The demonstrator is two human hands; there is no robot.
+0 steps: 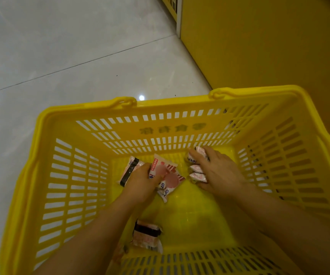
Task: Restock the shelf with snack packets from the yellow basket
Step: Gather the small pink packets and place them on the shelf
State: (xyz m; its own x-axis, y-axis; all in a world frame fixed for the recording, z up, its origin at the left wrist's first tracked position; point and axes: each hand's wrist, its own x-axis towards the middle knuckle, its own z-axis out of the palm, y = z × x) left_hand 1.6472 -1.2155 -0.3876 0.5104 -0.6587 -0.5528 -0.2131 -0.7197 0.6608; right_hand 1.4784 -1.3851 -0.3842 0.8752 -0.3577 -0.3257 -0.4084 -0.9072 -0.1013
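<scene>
In the basket [124, 133], the left hand [140, 182] grips pink packets [165, 173] and the right hand [220, 171] clutches a stack [197, 168]. A loose packet [148, 234] lies by the near wall, nearer the left.

The floor [61, 56] is pale, glossy tile, crossed by a thin dark grout line [80, 64] and showing a small round glint of light [141, 97] just beyond the basket. The yellow plastic basket [170, 105], its walls slotted, sits on the floor close beside the yellow base panel of a shelf unit [259, 46] on the right. On the basket's solid bottom lie pink-and-white packets [148, 233]: one near the front wall, one with a black stripe [131, 165] toward the far left.
</scene>
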